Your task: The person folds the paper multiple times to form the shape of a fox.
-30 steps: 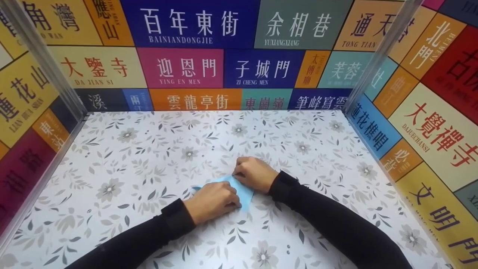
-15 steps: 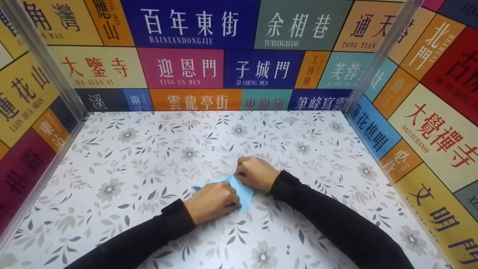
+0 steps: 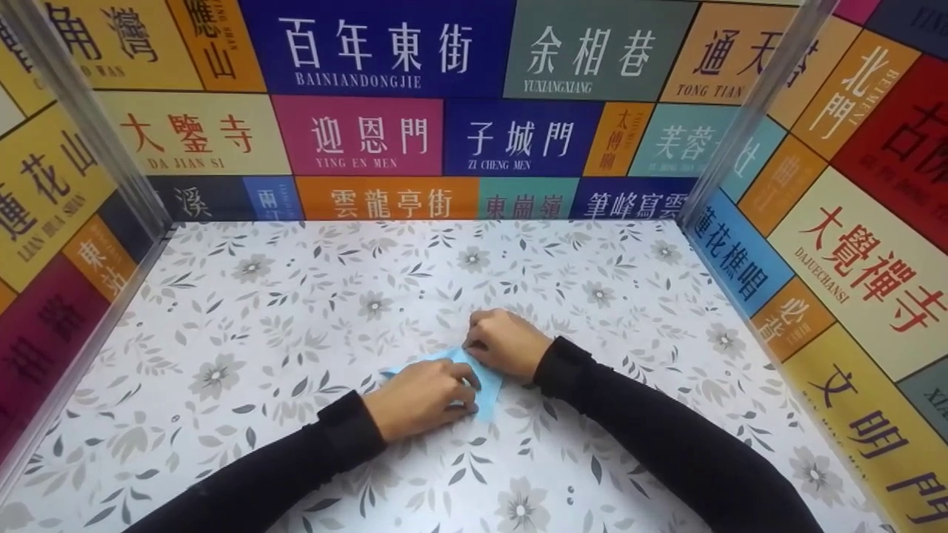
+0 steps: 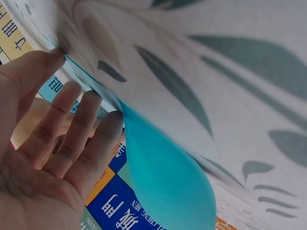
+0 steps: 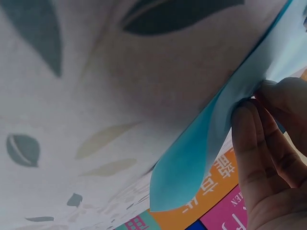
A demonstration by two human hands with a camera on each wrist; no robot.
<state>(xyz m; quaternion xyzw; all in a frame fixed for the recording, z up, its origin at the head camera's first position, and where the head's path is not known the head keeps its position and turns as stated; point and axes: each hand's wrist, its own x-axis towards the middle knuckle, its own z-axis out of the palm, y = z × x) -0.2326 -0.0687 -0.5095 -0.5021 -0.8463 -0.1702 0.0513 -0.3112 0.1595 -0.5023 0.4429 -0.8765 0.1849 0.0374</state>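
A sheet of light blue paper [image 3: 490,389] lies on the table under both hands, and its lower right part shows between them. My left hand [image 3: 424,400] rests over the paper's left part. In the left wrist view its fingers [image 4: 79,127] are fairly straight and spread, with the tips touching the sheet, which bends up into a curled flap [image 4: 168,177]. My right hand [image 3: 511,344] is at the paper's upper edge. In the right wrist view the thumb and fingertips come together on the sheet, beside a raised curve of paper [image 5: 184,167]. Much of the sheet is hidden by the hands.
The table [image 3: 311,326] has a white cover with grey flowers and leaves. Panels with colourful printed signs [image 3: 370,133] stand at the back and on both sides. Clear corner strips [image 3: 759,111] join the panels.
The left hand's fingers have lifted and spread a little at the paper. The right hand stays at the upper edge, with hardly any movement.
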